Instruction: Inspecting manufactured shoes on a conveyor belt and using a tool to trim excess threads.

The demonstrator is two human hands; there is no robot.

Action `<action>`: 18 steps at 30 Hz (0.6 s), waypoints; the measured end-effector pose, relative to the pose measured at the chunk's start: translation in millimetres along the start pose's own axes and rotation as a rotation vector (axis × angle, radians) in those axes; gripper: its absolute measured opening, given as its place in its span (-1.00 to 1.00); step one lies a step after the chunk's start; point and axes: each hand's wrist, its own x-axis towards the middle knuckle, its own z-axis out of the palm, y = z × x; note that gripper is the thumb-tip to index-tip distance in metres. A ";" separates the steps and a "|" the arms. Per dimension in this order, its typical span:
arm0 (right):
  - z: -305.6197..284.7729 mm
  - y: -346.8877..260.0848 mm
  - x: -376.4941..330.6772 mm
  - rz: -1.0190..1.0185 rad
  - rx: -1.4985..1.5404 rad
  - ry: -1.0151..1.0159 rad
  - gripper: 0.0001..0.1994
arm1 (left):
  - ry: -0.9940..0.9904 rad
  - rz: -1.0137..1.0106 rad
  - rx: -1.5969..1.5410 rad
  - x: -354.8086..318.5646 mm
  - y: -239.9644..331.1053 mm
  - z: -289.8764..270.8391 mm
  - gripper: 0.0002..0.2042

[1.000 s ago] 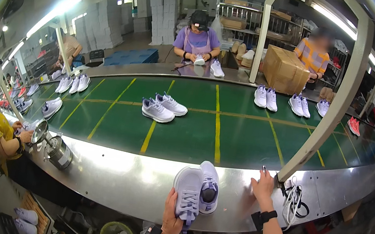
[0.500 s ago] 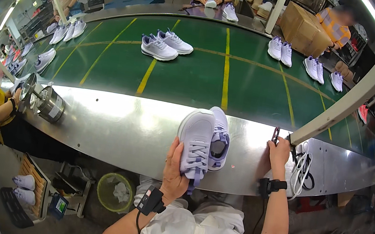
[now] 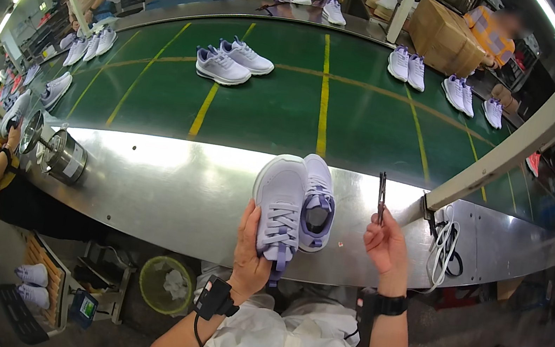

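My left hand [image 3: 250, 255] grips the heel end of a pale lilac sneaker [image 3: 278, 206], holding it against its mate [image 3: 317, 204] over the steel ledge [image 3: 169, 187]. Both shoes point away from me, laces up. My right hand [image 3: 384, 244] is raised to the right of the pair and pinches a small dark pair of snips [image 3: 381, 197], its tip pointing up.
A green conveyor belt [image 3: 266, 104] with yellow lines carries further pairs of sneakers [image 3: 233, 62]. White laces [image 3: 443, 245] hang on a slanted post [image 3: 506, 159] at the right. A metal canister [image 3: 65, 156] stands at the left. Other workers sit around the belt; a waste bin [image 3: 165, 284] is below.
The view has tilted down and closer. The pair has come a little nearer to me, and my right hand has lifted off the ledge with the snips.
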 end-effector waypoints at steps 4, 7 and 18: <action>48.2 19.7 -27.0 -0.027 -0.150 -0.152 -0.51 | -0.012 0.023 0.009 2.1 0.8 0.5 -0.37; 66.2 32.2 -32.6 -0.036 -0.246 -0.405 -0.28 | -0.007 0.034 0.034 0.8 -1.3 0.4 -0.37; 57.9 41.0 -36.8 -0.022 -0.266 -0.316 -0.44 | 0.007 -0.018 0.001 -0.8 -3.7 1.9 -0.39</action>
